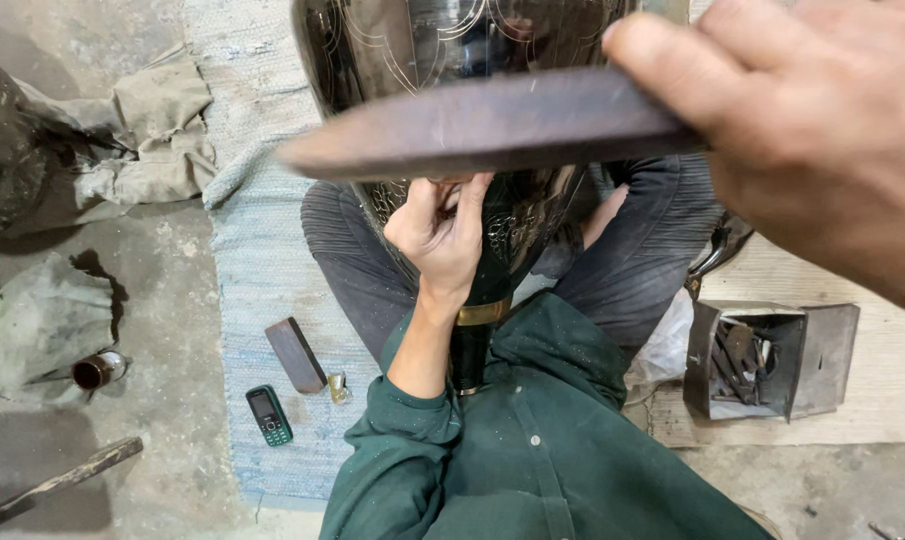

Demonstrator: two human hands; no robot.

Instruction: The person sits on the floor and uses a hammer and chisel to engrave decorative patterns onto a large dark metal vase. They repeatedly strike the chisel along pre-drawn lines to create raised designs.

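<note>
At two o'clock my right hand [823,130] has its fingers clamped on a flat wooden mallet [483,125], raised above my left hand [441,232], which pinches a hidden tool against the engraved dark vessel [518,225], braced between my knees.

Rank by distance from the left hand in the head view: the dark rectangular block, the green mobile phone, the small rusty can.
From the left hand, pressed against the dark engraved vessel:
1. Dark rectangular block, on the blue mat, lower left of the hand.
2. Green mobile phone, on the mat's edge, just past the block.
3. Small rusty can, on the concrete floor, far left.
</note>
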